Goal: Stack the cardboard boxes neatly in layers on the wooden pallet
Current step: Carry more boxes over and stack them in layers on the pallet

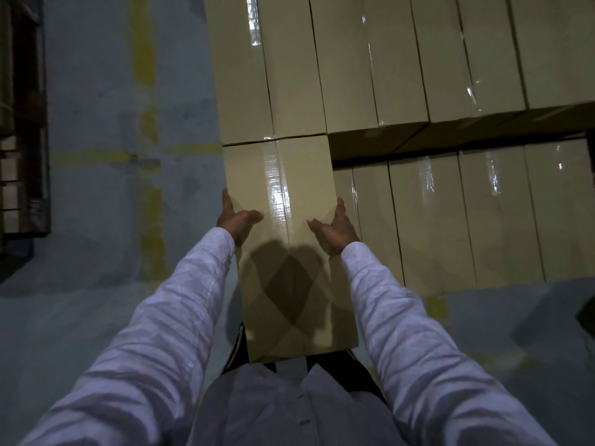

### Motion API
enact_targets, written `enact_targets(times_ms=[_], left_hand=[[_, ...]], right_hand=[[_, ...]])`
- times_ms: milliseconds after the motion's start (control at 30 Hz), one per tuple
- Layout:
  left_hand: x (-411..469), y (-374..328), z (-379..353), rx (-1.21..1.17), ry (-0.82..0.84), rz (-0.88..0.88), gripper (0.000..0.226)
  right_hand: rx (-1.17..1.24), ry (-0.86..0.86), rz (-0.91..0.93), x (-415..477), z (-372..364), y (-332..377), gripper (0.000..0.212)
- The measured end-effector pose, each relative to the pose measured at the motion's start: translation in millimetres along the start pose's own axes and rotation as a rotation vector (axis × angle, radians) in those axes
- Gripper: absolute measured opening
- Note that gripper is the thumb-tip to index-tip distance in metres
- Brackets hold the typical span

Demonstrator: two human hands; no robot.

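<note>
At the stack's (386, 59) near-left corner | left hand (236, 220), right hand (335, 228): fingers straight, thumbs on top, pressing one cardboard box (289, 268) between them | box's far end meets stack's upper layer | step: seating box | next: likely slide flush, square edges | pallet unseen

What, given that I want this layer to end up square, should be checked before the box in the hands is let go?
1. Grip: left hand and right hand press opposite long sides of the held box, thumbs on top: ok.
2. Far end meets the upper-layer box: ok.
3. Left side lines up with the stack's left face: ok.
4. Support underneath from the lower layer: cannot tell.
5. Top tape lies flat and sealed: ok.
6. Pallet edge: hidden, cannot tell.
</note>
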State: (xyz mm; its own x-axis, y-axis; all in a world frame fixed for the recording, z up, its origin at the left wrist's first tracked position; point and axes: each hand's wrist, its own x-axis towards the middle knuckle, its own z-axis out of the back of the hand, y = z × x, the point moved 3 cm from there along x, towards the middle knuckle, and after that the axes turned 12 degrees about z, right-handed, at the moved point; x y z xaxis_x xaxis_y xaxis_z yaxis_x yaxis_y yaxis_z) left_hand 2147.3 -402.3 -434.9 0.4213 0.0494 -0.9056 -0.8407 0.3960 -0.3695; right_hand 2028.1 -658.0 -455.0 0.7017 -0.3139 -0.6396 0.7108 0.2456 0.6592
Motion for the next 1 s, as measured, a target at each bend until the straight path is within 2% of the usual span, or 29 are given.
enact_targets(times_ms=[200,367,433,500,567,633,767,867,1000], left_hand=[[9.3,3.2,1.4,0.008,-0.003,-0.002,0.124],[-0.7,-2.6,0.5,0.021,0.008,-0.023,0.116],[-2.9,-4.0,0.2,0.010,0.018,-0.025,0.114],[-1.5,-2.5,2.1,0.017,0.021,-0.040,0.114],[-2.1,0.6,4.9,0.004,0.023,-0.040,0.118],[-9.9,7.6,9.6,-0.060,0.004,0.000,0.113],[-7.3,32.2,27.8,-0.217,-0.042,0.005,0.084],[7.9,57.3,49.4,-0.326,-0.014,0.020,0.068],[23.7,80.7,65.6,-0.420,0.043,-0.023,0.058]], right_hand=[[0.012,0.007,-0.011,1.1,-0.7,-1.4,0.122],[0.029,0.001,-0.008,-2.0,0.4,0.9,0.120],[-0.025,-0.044,0.008,-5.8,-1.7,2.5,0.119],[-0.180,-0.127,0.029,-14.1,-7.1,7.9,0.116],[-0.364,-0.232,0.130,-26.0,-16.6,20.2,0.109],[-0.494,-0.262,0.314,-38.1,-31.4,36.7,0.100],[-0.671,-0.175,0.651,-55.5,-73.3,65.6,0.081],[-0.686,-0.134,0.875,-53.6,-103.7,87.8,0.068],[-0.755,-0.064,0.966,-30.0,-136.5,104.0,0.059]])
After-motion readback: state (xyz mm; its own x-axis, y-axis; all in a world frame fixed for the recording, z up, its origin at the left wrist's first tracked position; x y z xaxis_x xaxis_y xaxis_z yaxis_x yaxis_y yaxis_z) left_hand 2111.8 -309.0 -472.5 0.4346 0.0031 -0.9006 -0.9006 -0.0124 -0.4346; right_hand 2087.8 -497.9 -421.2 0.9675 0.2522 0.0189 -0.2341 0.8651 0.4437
